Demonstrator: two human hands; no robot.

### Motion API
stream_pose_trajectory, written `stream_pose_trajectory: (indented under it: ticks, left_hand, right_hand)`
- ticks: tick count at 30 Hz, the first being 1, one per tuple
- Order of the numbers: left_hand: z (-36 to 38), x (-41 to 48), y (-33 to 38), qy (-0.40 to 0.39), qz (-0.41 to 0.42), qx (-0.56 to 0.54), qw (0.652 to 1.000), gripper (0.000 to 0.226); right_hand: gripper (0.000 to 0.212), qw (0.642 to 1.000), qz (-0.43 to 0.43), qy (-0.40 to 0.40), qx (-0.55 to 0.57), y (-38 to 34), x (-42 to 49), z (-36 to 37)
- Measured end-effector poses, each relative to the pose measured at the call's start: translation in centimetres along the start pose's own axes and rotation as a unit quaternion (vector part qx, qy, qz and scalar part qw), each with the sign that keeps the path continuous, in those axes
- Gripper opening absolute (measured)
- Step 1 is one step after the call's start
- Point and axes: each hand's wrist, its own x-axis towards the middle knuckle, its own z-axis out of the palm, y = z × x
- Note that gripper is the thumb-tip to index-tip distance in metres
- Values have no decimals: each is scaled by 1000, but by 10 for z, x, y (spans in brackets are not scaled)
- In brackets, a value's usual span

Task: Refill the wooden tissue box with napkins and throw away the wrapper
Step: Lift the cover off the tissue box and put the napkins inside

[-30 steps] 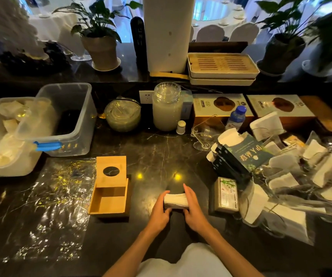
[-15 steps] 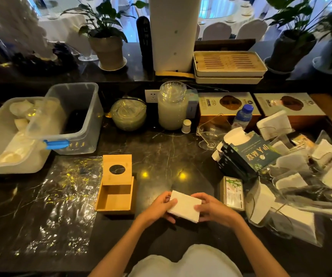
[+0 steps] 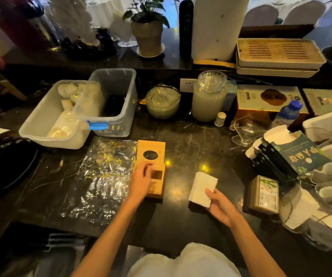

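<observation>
The wooden tissue box (image 3: 158, 189) sits on the dark counter, its tray slid out toward me; the lid (image 3: 150, 150) with its oval hole lies behind it. My left hand (image 3: 141, 181) rests over the open tray with fingers spread, covering most of it. Whether it touches the wood, I cannot tell. My right hand (image 3: 220, 204) grips a white stack of napkins (image 3: 202, 188) by its near corner, to the right of the box. A crinkled clear plastic wrapper (image 3: 99, 180) lies flat on the counter left of the box.
Two clear bins (image 3: 119, 128) stand at the back left. Glass jars (image 3: 208, 98) are behind the box. A wrapped napkin pack (image 3: 265, 194), a dark packet (image 3: 293, 154) and several bagged napkin stacks (image 3: 309, 206) crowd the right side.
My left hand let go of the napkin stack and moved left onto the wooden box. My right hand alone now holds the stack, shifted slightly right.
</observation>
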Motion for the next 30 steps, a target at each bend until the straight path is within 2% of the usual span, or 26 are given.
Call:
stream_pose_trajectory:
  ticks: [2,3,4,6,9,11,12,14,15,18,19,20,22,26,29,30]
  left_hand:
    - [-29,9,-25,81,-25,112,990,27]
    - [-41,14,-35,78,-49,154,984,34]
    - [-50,18,-41,45,-76,157,984,40]
    - [-62,23,-46,-73,-115,63,989,40]
    - [-75,21,-48,-216,-180,-78,956,39]
    - [-80,22,-51,-241,-186,-100,947,42]
    - [-81,24,-53,-243,-187,-101,946,42]
    - [-81,31,-57,-241,-191,-103,946,44]
    - [-81,34,-59,-240,-196,-109,944,45]
    - [-82,41,-66,-244,-204,-132,939,50]
    - [-81,43,-70,-248,-207,-148,935,52]
    - [-81,43,-73,-250,-210,-162,931,53]
    - [-80,44,-78,-243,-218,-180,928,54]
    - [-76,44,-85,-237,-231,-201,922,53]
    - [-73,42,-83,-227,-235,-210,922,51]
    - [-72,43,-83,-223,-232,-207,924,51]
  right_hand:
    - [42,994,-15,43,95,21,6,-1]
    - [42,991,-30,60,115,28,8,0]
    - [42,988,-48,76,125,34,11,2]
    - [43,984,-84,101,124,38,16,13]
    - [45,987,-117,106,18,31,24,48]
    - [38,971,-133,82,-182,21,28,94]
    - [32,933,-142,62,-323,17,30,120]
    - [29,806,-154,18,-572,16,40,170]
    - [32,738,-152,9,-658,18,47,189]
    - [41,534,-114,16,-838,33,69,224]
    - [39,482,-90,17,-871,40,75,228]
    - [37,452,-63,19,-890,46,79,230]
    - [35,439,-15,20,-898,58,86,229]
    - [35,464,66,26,-883,72,97,227]
    - [32,443,119,39,-888,76,109,233]
    - [34,451,135,44,-881,76,113,235]
